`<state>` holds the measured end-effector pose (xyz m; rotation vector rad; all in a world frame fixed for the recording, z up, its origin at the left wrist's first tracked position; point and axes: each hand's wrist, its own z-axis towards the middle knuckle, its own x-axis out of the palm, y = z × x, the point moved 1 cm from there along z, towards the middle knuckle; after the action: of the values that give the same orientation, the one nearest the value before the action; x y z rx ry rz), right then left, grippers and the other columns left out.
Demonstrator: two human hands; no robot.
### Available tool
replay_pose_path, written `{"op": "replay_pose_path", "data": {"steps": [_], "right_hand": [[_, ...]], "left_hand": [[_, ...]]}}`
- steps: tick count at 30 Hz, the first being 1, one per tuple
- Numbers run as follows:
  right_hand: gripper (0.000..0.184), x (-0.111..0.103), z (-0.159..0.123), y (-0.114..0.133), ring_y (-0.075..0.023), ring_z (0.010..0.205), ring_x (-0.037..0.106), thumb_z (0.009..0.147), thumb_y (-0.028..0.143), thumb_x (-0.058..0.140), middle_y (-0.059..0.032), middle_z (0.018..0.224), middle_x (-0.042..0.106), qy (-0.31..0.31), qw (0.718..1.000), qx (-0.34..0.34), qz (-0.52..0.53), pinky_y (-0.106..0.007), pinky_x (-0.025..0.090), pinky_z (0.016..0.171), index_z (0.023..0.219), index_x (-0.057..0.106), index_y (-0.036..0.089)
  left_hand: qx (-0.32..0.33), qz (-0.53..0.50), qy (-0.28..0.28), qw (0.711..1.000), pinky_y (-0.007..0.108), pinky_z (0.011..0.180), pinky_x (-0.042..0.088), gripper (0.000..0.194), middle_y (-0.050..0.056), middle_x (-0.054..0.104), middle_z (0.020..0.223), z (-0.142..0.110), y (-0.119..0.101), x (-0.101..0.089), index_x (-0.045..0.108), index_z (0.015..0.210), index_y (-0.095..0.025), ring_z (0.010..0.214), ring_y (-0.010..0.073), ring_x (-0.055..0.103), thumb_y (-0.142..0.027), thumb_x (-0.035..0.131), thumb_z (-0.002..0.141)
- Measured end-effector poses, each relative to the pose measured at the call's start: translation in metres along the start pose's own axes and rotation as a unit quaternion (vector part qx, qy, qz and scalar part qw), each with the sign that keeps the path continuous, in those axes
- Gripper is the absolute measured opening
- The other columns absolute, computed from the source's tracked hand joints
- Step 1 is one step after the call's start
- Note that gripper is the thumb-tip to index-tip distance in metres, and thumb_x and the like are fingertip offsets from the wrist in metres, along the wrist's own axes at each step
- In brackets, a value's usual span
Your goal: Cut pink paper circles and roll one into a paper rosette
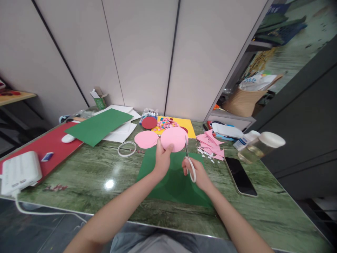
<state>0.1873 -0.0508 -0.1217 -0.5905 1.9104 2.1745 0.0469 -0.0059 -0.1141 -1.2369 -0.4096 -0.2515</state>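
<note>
Left hand (163, 157) pinches a pink paper disc (173, 138); right hand (198, 171) grips scissors (187, 152) beside it. Probably light and bendable, the disc suits a rim pinch.

Even, moderately bright indoor light, apparently from above. Hard white glare spot on table (86, 175), left of left hand's grip (left hand (162, 160)) and nearer camera; fainter sheen just beyond spot. Soft, dim shadow on green sheet (171, 191) below grip. Disc (173, 138) in grip pale, nearly textureless. Far right of grip, cabinet (308, 109) falls into gloom; bottle (256, 149) leans outward, wide-angle stretched. Beyond grip, wall panels' (142, 52) seams splay. Scraps (209, 142) right of grip slightly soft.
</note>
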Motion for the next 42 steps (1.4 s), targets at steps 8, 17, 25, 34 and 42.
{"op": "replay_pose_path", "data": {"steps": [8,17,25,34,42], "right_hand": [[0.043,0.0016,-0.0007,0.0033,-0.0119,0.049,0.049,0.086,0.055,0.035,0.0013,0.052,0.052,0.005,1.000,0.004,0.003,-0.023,0.036,0.050,0.070,0.051,0.018],[0.043,0.0019,-0.0008,0.0053,-0.0114,0.048,0.048,0.086,0.054,0.035,0.0014,0.050,0.052,0.012,1.000,0.007,0.009,-0.023,0.035,0.049,0.067,0.050,0.018],[0.043,0.0039,0.0000,0.0012,-0.0112,0.047,0.047,0.085,0.055,0.036,0.0017,0.049,0.051,0.011,1.000,0.014,0.019,-0.022,0.034,0.047,0.067,0.050,0.018],[0.042,0.0022,-0.0007,0.0014,-0.0127,0.053,0.049,0.087,0.053,0.036,0.0006,0.053,0.052,-0.007,1.000,-0.006,0.018,-0.024,0.036,0.053,0.070,0.051,0.018],[0.042,0.0017,-0.0013,0.0028,-0.0124,0.052,0.049,0.087,0.053,0.035,0.0007,0.053,0.052,-0.002,1.000,-0.002,0.011,-0.024,0.036,0.052,0.070,0.051,0.018]], "left_hand": [[0.008,0.017,-0.003,1.000,0.031,0.087,0.042,0.030,0.005,0.054,0.104,0.0006,-0.0029,-0.0003,0.045,0.100,-0.020,0.099,0.0178,0.052,-0.029,0.058,0.074],[0.016,0.036,-0.011,0.999,0.030,0.085,0.043,0.025,0.004,0.054,0.100,0.0009,-0.0063,-0.0020,0.046,0.096,-0.020,0.097,0.0171,0.052,-0.030,0.056,0.076],[0.007,0.032,-0.006,0.999,0.031,0.088,0.042,0.034,0.006,0.055,0.108,0.0013,-0.0069,0.0012,0.045,0.103,-0.020,0.103,0.0182,0.052,-0.030,0.059,0.074],[0.014,0.049,0.018,0.999,0.034,0.092,0.040,0.035,0.008,0.054,0.113,-0.0031,-0.0049,0.0035,0.044,0.106,-0.019,0.107,0.0197,0.051,-0.028,0.058,0.075],[0.011,0.070,0.013,0.997,0.032,0.087,0.042,0.035,0.006,0.053,0.108,-0.0032,-0.0094,0.0028,0.043,0.105,-0.019,0.102,0.0188,0.052,-0.027,0.058,0.075]]}}
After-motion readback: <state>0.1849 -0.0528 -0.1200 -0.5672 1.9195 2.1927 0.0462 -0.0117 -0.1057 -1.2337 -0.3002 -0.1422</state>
